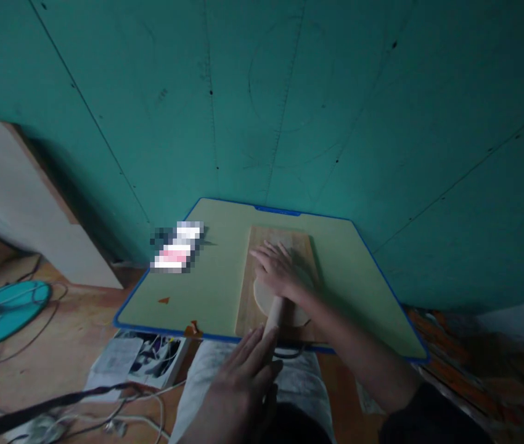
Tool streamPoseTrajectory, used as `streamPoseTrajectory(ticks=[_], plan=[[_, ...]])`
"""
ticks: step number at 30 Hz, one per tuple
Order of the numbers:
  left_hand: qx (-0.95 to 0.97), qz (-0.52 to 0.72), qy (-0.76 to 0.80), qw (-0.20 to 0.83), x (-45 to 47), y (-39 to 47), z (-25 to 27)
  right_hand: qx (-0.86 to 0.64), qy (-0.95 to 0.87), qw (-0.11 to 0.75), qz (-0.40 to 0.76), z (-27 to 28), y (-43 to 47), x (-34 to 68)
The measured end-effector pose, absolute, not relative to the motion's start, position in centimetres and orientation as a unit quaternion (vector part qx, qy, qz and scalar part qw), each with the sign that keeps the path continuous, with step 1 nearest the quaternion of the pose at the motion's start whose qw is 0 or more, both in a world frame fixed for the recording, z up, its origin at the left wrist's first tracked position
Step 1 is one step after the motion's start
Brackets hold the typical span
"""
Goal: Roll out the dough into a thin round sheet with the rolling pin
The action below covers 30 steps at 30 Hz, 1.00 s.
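A pale wooden rolling pin (275,316) lies lengthwise across a flat, rounded sheet of dough (262,297). Under the dough is a wooden board (245,311). My right hand (275,268) rests over the far part of the pin, its fingers stretched out flat and slightly apart; it hides that end. At the near end, my left hand (249,367) lies on the pin with its fingers extended along it and covers the tip. Neither hand's fingers are wrapped round the pin. Part of the dough's right side is hidden by my right hand and forearm.
The board sits on a pale table (359,277) with a blue rim, close to a green wall (262,111). A pixelated object (177,248) stands at the table's left. An orange scrap (164,300) lies nearby. Cables (142,401) and a box (118,364) are on the floor.
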<state>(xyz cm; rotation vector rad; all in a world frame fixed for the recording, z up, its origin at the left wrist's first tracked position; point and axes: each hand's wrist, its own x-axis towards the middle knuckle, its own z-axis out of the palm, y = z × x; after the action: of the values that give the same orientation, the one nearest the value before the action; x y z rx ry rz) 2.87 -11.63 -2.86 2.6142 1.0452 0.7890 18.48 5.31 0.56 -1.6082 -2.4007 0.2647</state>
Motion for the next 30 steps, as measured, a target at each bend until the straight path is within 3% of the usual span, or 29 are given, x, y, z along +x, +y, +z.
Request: streamPoseTrajectory(ticks=[8, 13, 25, 30], plan=[[0.919, 0.273, 0.257, 0.121, 5.7, -9.5, -1.2, -0.531, -0.824, 0.187, 0.062, -1.5, 1.0, 27.0], [0.9, 0.219, 0.368, 0.081, 5.1, -8.1, -1.1, -0.488, -0.856, 0.17, 0.02, -1.4, -0.5, 27.6], [0.861, 0.07, 0.504, -0.018, 1.5, -4.7, -0.6, -0.472, -0.872, 0.089, 0.092, 0.8, 6.9, 19.6], [0.856, 0.069, 0.512, -0.017, 3.2, -5.8, -1.0, -0.474, -0.87, 0.113, 0.073, 0.6, 5.7, 20.3]])
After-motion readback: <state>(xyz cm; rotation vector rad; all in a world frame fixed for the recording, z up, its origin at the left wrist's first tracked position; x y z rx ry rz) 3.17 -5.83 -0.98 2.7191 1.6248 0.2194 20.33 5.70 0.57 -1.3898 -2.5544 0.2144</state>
